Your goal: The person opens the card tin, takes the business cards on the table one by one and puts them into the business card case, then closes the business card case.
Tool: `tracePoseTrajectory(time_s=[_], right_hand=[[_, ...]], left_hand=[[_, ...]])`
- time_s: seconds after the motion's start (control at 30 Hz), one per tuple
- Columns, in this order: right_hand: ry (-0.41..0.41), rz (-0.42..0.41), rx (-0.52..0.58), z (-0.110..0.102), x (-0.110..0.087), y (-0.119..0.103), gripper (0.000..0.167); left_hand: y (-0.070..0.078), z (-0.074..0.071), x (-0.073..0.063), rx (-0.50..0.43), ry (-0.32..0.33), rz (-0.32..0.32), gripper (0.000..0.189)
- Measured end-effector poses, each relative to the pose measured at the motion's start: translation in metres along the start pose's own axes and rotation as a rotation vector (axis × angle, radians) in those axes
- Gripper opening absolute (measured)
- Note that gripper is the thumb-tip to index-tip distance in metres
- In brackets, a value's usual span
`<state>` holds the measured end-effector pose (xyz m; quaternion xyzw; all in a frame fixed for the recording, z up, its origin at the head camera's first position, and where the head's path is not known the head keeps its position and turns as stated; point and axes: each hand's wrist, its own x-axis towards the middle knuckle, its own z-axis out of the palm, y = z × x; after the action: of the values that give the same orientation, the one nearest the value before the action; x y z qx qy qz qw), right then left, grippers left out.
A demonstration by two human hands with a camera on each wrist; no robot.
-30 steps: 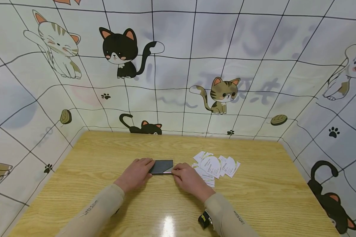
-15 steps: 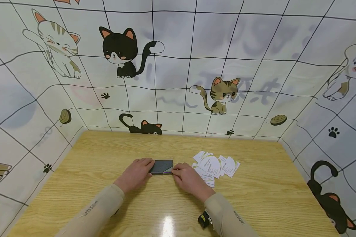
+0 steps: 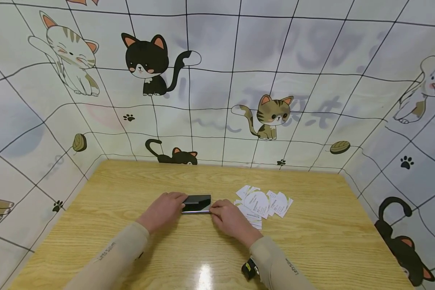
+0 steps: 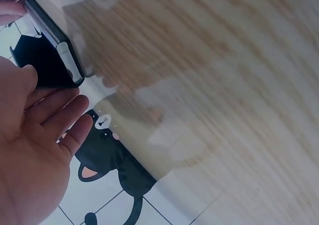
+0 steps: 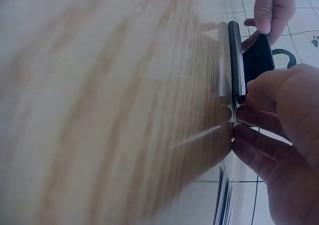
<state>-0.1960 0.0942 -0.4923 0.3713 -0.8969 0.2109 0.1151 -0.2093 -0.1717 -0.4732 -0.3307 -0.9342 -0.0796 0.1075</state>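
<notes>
A black business card case (image 3: 195,199) with a shiny metal edge lies on the wooden table between both hands. Its lid (image 4: 42,60) stands partly raised, tilted up from the base in both wrist views. My left hand (image 3: 164,211) pinches the lid at the case's left end, thumb on one face and fingers at the other. At the opposite end, my right hand (image 3: 230,219) grips the front right corner of the case, its fingertips low by the tabletop. What lies inside the case is hidden from the head view.
A loose, overlapping spread of white business cards (image 3: 257,204) lies right of the case, close beyond the right hand. Cat-printed cloth walls (image 3: 217,88) enclose the table (image 3: 311,241) at the back and both sides. A black device (image 3: 249,269) sits at the right wrist.
The lid has tilted up from its flat position, and its surface now looks glossy. My left hand has shifted slightly left with it. The right hand keeps its place at the corner.
</notes>
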Motion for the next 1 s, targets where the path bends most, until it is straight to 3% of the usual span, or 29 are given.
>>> tracePoseTrajectory(time_s=[0.17,0.4,0.83,1.0], right_hand=[[-0.014,0.029,0.018,-0.001,0.000,-0.001,0.022],[-0.003,0.029,0.025,-0.003,0.000,-0.002,0.021],[-0.023,0.057,0.032,-0.004,-0.001,-0.003,0.021],[-0.029,0.060,0.035,-0.004,-0.001,-0.003,0.021]], left_hand=[[-0.003,-0.002,0.004,-0.092,-0.020,-0.062,0.024],[-0.006,-0.001,0.009,-0.242,-0.038,-0.220,0.028],[-0.015,0.007,0.023,-0.442,0.127,-0.384,0.013],[-0.018,0.010,0.029,-0.520,0.162,-0.466,0.014]])
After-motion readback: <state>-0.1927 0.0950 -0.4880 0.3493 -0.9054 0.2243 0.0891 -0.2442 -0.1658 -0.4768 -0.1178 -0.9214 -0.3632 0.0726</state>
